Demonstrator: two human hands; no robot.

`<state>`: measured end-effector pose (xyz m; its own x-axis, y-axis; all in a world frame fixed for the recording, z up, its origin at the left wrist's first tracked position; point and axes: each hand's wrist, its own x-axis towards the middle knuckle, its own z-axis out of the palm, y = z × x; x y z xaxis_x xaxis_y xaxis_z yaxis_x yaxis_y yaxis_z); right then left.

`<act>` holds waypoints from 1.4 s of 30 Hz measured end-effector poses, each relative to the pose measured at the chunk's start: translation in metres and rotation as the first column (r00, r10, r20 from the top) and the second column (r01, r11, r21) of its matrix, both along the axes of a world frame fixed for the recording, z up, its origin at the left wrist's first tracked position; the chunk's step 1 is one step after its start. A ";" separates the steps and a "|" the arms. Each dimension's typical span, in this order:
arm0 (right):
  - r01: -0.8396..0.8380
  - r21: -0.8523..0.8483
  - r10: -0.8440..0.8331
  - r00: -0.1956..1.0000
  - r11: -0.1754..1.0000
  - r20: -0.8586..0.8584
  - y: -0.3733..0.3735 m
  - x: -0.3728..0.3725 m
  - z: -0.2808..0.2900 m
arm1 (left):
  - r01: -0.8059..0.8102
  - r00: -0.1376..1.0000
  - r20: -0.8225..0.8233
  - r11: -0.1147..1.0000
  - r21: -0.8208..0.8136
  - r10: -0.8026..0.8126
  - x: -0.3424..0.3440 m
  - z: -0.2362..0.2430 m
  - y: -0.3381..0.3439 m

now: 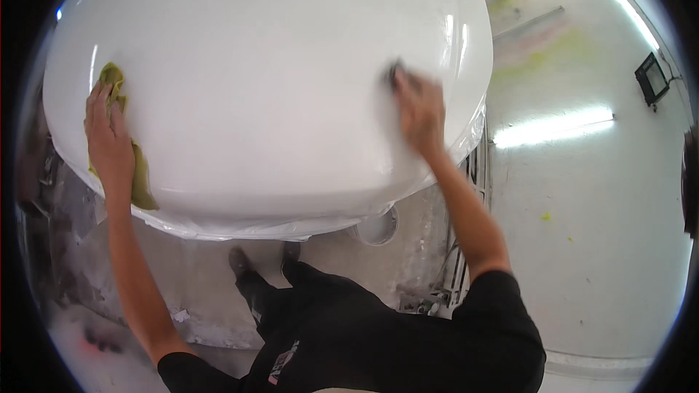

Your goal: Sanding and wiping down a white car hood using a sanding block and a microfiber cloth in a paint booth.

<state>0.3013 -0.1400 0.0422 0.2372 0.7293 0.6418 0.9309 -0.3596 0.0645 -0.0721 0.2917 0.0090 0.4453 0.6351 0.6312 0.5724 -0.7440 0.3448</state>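
Two bare hands are seen from above, both laid on one large, glossy white car body panel (269, 87) that fills the upper half of the view. The left hand (108, 135) is spread flat near the panel's left edge, palm down, and one yellow-green cloth (138, 175) is pressed beneath it; the cloth shows above the fingertips and trails out below the wrist over the panel's rounded edge. The right hand (419, 113) is placed on the right part of the panel, well apart from the left, and is blurred. One small dark pad or block (395, 73) is held under its fingertips against the paint; whether the fingers are curled round it or only pressed on it cannot be told.

The panel is curved and shiny, with bright strips of ceiling light reflected in it. One sheet of clear plastic film (291, 229) is seen beneath its lower and right edges. One round white bucket (378, 227) stands on the floor just under the panel's near edge. Two dark shoes (240, 258) and dark clothing are seen below. One metal floor grate (466, 247) runs beside the right forearm. The pale floor (582, 233) is marked with yellow-green paint stains, and one dark framed lamp (650, 78) is seen far right.
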 end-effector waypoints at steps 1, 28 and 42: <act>-0.005 0.025 0.009 0.991 1.000 -0.132 -0.021 -0.048 -0.005 | 0.019 1.000 0.004 1.000 -0.007 -0.019 0.000 -0.002 -0.003; 0.448 -0.001 -0.444 0.887 0.894 -0.126 0.065 0.093 0.022 | 0.301 0.953 0.051 0.947 -0.111 -0.297 -0.010 -0.013 -0.004; 0.353 0.061 -0.339 0.925 0.934 -0.174 0.093 0.105 0.029 | 0.237 0.971 0.028 0.969 -0.067 -0.236 -0.006 -0.008 -0.011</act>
<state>0.4067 -0.0472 0.0715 0.5679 0.5250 0.6339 0.7430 -0.6584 -0.1203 -0.0785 0.2812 0.0008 0.5759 0.5559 0.5994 0.3758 -0.8312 0.4098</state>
